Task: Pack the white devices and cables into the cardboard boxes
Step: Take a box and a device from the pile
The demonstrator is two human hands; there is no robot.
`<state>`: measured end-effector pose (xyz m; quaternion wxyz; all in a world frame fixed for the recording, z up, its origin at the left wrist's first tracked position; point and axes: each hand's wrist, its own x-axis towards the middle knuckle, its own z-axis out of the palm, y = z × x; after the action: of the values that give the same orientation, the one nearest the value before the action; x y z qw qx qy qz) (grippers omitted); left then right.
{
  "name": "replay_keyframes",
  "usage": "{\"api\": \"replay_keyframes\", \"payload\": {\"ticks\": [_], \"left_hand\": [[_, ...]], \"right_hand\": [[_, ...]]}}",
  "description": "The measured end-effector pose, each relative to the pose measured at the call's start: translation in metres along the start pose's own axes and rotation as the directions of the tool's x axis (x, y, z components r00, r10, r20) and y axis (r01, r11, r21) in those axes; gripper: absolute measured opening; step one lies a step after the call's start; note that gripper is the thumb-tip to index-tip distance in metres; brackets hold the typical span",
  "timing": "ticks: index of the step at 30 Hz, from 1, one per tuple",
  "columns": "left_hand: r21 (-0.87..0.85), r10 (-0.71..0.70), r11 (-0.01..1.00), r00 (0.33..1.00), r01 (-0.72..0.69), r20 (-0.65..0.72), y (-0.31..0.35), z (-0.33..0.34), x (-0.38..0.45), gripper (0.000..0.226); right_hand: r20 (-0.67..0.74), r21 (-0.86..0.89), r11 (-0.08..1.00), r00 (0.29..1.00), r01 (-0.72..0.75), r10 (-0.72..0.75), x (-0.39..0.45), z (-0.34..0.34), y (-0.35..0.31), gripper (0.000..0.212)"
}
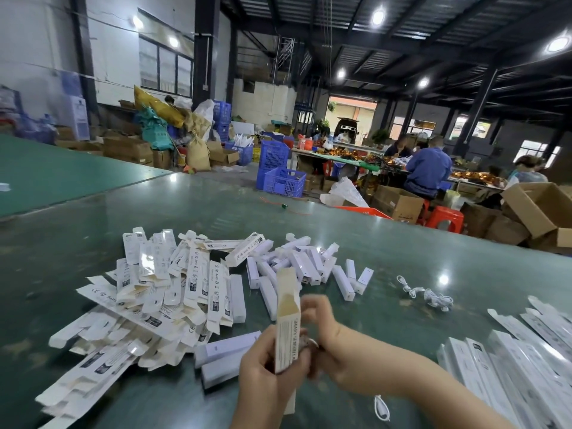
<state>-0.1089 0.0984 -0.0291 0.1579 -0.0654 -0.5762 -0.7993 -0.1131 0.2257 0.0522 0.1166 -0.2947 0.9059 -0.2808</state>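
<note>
Held box [286, 317]: slim white carton, upright, top flap open, tan inside showing. This is the landmark.

Left hand [266, 363]: curled round the lower part of the held box, thumb on the near face, fingers wrapped behind. Firm grip.

Right hand [325, 329]: just right of the held box, fingers bent and bunched near its upper edge. Motion blur here; whether they pinch a flap or something small, cannot tell.

Looped cable [381, 408]: white, lying on the green table [418, 243] below and right of the held box, under the right forearm.

Two white devices [227, 348]: long blocks lying flat just left of the left hand.

Flat cartons [526, 366]: unfolded, stacked in a row well right of the held box.

Carton heap [154, 298]: large loose pile of folded white boxes, left of and beyond the held box.

Device pile [303, 267]: many small white blocks jumbled right behind the held box.

Cable bundle [428, 294]: tangled white leads, beyond and right, apart from the device pile.

Far beyond: blue crates [280, 178], brown shipping boxes, seated workers at another table.
</note>
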Motion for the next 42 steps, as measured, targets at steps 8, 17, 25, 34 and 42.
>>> {"api": "replay_keyframes", "payload": {"ticks": [8,17,25,34,42], "left_hand": [[-0.035,-0.044,0.998,0.998,0.042,-0.053,-0.001,-0.002,0.001,0.029],[0.060,0.044,0.997,0.998,-0.046,0.037,-0.014,-0.003,-0.005,0.016],[0.064,0.075,0.995,0.994,-0.081,0.080,-0.020,-0.005,-0.004,0.024],[0.193,0.276,0.935,0.952,-0.298,0.133,-0.023,-0.006,-0.004,0.024],[0.160,0.211,0.961,0.971,-0.227,0.112,-0.024,-0.006,-0.006,0.024]], "right_hand": [[-0.413,0.294,0.955,0.906,0.039,0.090,-0.002,-0.015,0.011,0.038],[-0.481,-0.522,0.836,0.751,0.169,-0.452,-0.016,-0.041,-0.077,0.033],[-0.234,-0.686,0.727,0.943,0.012,-0.236,-0.011,-0.047,-0.087,0.041],[-0.228,-0.637,0.740,0.969,-0.218,0.089,-0.009,-0.057,-0.085,0.041],[-0.210,-0.679,0.726,0.976,-0.104,-0.056,-0.023,-0.048,-0.093,0.045]]}}
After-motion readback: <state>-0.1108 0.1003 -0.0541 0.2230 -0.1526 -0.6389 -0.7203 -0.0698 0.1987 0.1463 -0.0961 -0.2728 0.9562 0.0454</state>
